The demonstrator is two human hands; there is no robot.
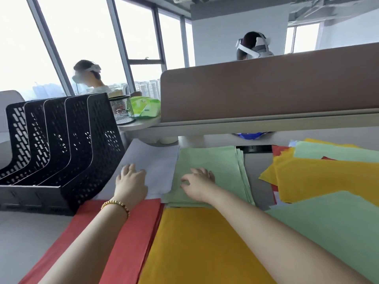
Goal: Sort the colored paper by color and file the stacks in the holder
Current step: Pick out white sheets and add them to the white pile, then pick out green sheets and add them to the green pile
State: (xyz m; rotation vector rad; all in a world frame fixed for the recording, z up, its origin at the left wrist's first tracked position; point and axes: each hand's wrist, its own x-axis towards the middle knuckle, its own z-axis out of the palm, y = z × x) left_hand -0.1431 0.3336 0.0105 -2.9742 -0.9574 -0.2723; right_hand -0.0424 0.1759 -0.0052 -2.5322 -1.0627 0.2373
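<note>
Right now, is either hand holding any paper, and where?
Neither grips anything. The left hand rests on the white sheet; the right hand rests on the green stack.

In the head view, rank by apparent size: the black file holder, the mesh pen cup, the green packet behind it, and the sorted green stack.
1. black file holder
2. sorted green stack
3. and 4. green packet and mesh pen cup look alike, and they overlap, so I leave them unranked.

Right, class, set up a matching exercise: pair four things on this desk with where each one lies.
Things:
1. green stack
2. red stack
3. file holder
4. white sheets

Places:
A. under the left hand
B. far left of the desk
C. under the right hand
D. beneath the left forearm

Pairs: 1-C, 2-D, 3-B, 4-A
</note>
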